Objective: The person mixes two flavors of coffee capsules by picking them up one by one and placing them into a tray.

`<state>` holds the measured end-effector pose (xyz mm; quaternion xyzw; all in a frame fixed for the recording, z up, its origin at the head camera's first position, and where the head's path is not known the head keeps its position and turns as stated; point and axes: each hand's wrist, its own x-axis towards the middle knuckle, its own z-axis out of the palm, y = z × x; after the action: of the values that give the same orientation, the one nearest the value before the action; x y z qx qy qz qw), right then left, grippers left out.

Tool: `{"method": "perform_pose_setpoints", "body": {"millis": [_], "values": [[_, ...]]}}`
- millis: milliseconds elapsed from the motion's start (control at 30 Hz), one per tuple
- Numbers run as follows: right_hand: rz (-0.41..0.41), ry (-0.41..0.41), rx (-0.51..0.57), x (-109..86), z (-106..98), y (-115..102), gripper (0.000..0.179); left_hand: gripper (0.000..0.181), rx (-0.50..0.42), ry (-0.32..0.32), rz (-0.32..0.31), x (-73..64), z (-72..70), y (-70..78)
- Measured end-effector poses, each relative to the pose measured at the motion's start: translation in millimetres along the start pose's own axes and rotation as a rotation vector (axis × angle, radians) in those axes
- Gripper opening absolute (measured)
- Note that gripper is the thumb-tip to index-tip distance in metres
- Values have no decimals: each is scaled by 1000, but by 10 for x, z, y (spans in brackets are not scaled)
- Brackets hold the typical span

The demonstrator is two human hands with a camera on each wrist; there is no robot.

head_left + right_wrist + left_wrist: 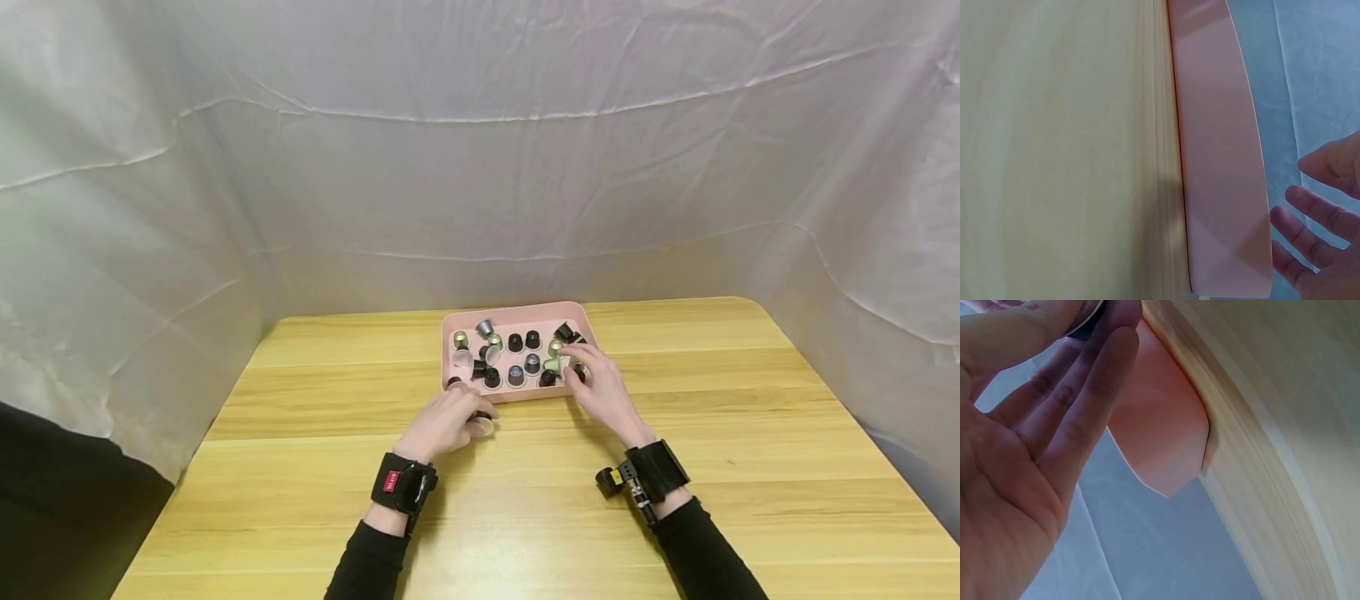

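My left hand is just in front of the pink tray, pinching a dark coffee capsule with a pale lid. In the left wrist view, part of that capsule shows between thumb and fingers at the top edge. My right hand hovers over the tray's right end, its fingertips close to a light green capsule. Thumb and fingers of the right hand are spread apart in the right wrist view, with nothing visible between them. Several black, grey, green and gold capsules lie in the tray, some upright, others tipped.
The tray rests on a wooden table, near its back edge. A pale fabric curtain surrounds the table at the back and sides. Dark material hangs at the lower left.
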<state>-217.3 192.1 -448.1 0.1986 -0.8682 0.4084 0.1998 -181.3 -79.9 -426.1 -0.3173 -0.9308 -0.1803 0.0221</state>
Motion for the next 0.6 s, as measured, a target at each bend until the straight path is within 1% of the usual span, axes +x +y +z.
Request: {"method": "perform_pose_setpoints", "body": {"millis": [233,433,500,600], "values": [[-3,2,7,9,-1,6,34,20,-32,42,-3,-29,-39,-4],[-13,10,1,12,-14,-1,34,18,-62,64,1,-14,-50,-4],[-18,15,0,14,-14,5,33,19,-91,73,-11,-1,-52,-4],[-23,21,0,20,-11,19,33,19,-142,112,-16,26,-51,-10]]}}
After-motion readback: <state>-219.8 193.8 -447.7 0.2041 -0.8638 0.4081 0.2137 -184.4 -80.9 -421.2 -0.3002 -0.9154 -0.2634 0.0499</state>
